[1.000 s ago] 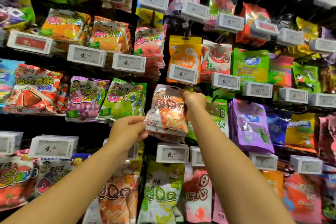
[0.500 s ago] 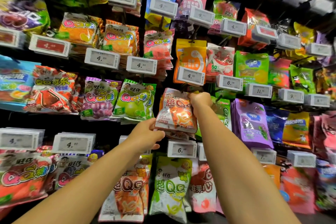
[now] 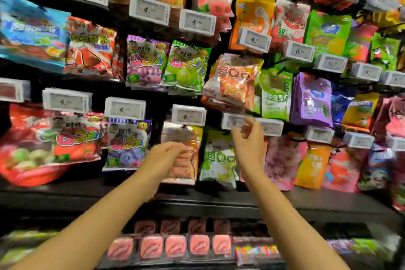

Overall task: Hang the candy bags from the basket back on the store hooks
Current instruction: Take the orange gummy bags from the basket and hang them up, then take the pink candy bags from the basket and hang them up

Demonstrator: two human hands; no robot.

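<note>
An orange and white candy bag hangs on a store hook in the middle row, in front of others like it, with no hand on it. My left hand is lower down, fingers loosely curled and empty, in front of an orange bag of the row below. My right hand is below the hung bag, fingers apart, next to a white price tag. The basket is out of view.
Rows of candy bags hang on hooks all over the wall, each with a white price tag at the hook's tip. A green bag hangs right of the hung one. A dark shelf edge runs below, with pink packets under it.
Both hands have let go of the orange and white bag and dropped below it. The bag stays on its hook. The view has tilted down and blurred.
</note>
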